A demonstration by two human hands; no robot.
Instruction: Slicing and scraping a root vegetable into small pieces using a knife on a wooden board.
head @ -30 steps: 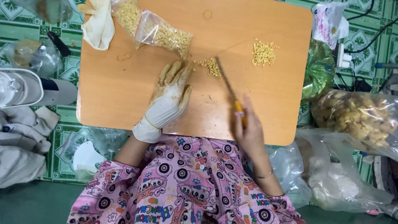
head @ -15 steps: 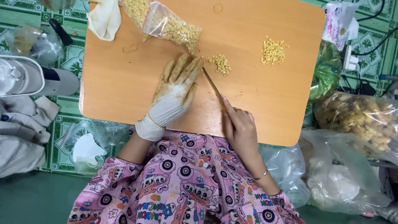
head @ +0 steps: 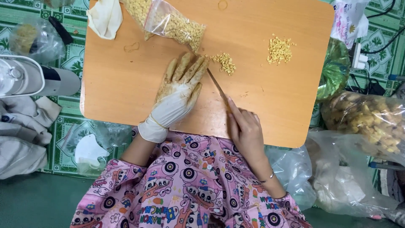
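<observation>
My left hand (head: 179,90) wears a stained white glove and lies flat, fingers spread, on the orange board (head: 126,93). My bare right hand (head: 244,131) grips a knife (head: 217,86) whose blade angles up-left, its tip beside the gloved fingertips. A small heap of yellow chopped pieces (head: 224,63) lies just past the blade tip. A second heap (head: 279,50) sits farther right. An open clear bag of the same yellow pieces (head: 173,23) lies above the gloved hand.
A spare white glove (head: 105,17) lies at the board's top left. Plastic bags of yellowish produce (head: 367,120) crowd the right side, a green bag (head: 335,69) beside the board. A grey appliance (head: 29,78), cloth and a white mask (head: 88,150) lie left.
My gloved left hand has slid up toward the small heap. The knife hand has shifted left, and the blade now lies close along the gloved fingers.
</observation>
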